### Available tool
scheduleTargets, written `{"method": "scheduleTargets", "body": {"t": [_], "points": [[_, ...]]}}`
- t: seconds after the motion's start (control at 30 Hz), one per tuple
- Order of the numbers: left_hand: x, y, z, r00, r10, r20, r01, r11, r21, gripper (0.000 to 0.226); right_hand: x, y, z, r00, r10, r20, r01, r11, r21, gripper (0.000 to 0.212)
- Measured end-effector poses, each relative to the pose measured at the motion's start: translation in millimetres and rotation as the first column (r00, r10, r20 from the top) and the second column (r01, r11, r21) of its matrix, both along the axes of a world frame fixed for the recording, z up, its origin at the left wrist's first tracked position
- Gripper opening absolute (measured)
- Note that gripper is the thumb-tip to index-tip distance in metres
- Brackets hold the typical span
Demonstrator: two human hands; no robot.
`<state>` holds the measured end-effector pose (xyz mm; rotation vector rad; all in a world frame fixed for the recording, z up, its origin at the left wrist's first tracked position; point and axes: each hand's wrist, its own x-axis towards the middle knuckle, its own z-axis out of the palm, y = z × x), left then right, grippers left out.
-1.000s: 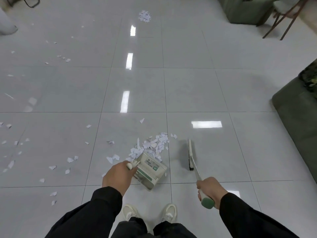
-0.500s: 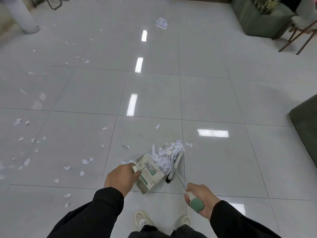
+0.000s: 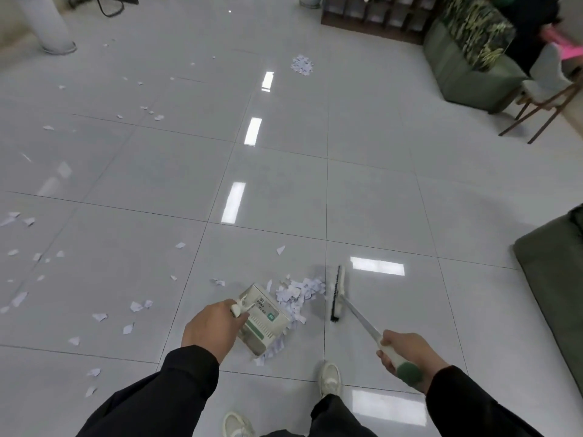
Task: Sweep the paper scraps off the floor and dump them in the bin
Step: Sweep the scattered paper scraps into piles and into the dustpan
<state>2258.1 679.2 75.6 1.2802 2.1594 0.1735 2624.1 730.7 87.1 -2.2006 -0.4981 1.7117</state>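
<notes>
We grip the dustpan (image 3: 263,320) by its short handle in our left hand (image 3: 212,329), fingers curled round it. The pan sits tilted on the floor (image 3: 362,197), its open mouth facing far and right, into the main heap of scraps (image 3: 298,294). Some scraps lie under and just past its near edge.

Our right hand (image 3: 407,354) is closed round the green-tipped handle of the brush (image 3: 337,293). The brush head stands on the floor just right of the heap, its bristle edge touching the heap's right side, so the heap lies between brush and pan.

Loose scraps are strewn over the tiles to the left, near and far. A second small heap (image 3: 302,65) lies far off, near the middle. We cannot see any bin.

Between the near heap and the far one the tiles are open. To the right, a green sofa (image 3: 555,279) edges in close; farther off stand another green sofa (image 3: 463,67) and a chair (image 3: 549,89). A white column (image 3: 47,26) stands at far left. Our shoes (image 3: 329,376) are just near of the pan.
</notes>
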Motion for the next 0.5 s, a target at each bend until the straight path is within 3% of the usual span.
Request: {"method": "scheduleTargets", "body": {"t": [0.13, 0.23, 0.5], "points": [[7.4, 4.4, -1.6, 0.996, 0.084, 0.007, -0.084, 0.996, 0.008, 0.029, 21.5, 42.0, -21.9, 0.972, 0.187, 0.139, -0.183, 0.982, -0.043, 0.007], [17.4, 13.1, -2.4, 0.989, 0.145, -0.008, -0.146, 0.989, -0.019, 0.028, 29.9, 72.2, -42.5, 0.941, 0.293, 0.170, -0.284, 0.956, -0.076, 0.008], [74.1, 41.0, -6.5, 0.941, 0.332, -0.071, -0.337, 0.940, -0.062, 0.030, -7.0, 117.9, -78.7, 0.883, 0.468, -0.038, -0.469, 0.873, -0.132, 0.016]]}}
